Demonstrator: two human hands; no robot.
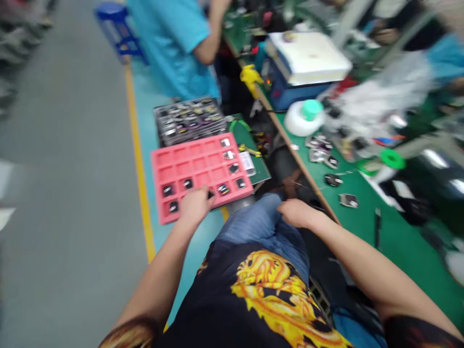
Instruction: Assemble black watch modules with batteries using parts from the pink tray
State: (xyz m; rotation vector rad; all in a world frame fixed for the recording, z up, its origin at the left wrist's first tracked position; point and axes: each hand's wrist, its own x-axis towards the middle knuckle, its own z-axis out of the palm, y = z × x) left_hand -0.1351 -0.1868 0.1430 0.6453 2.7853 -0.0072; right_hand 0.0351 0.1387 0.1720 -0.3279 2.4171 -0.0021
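Observation:
My left hand (195,205) reaches over the front edge of a pink compartment tray (181,171). Its fingers are pinched together at a small black part (210,194) in the tray's front row; blur hides the exact grip. Other small dark parts sit in compartments around it, such as one black piece (187,183) just beyond the hand and another black piece (174,207) to its left. Several of the tray's compartments hold nothing. My right hand (295,212) is curled beside my knee, close to the green bench's edge. Whatever its fingers may hold is hidden.
Behind the pink tray lies a clear tray of parts (192,118). A co-worker in a blue shirt (174,43) is beyond it, near a blue stool (114,24). The green bench (362,232) carries a white bottle (299,121), a white-topped box (308,58) and loose dark parts (332,180).

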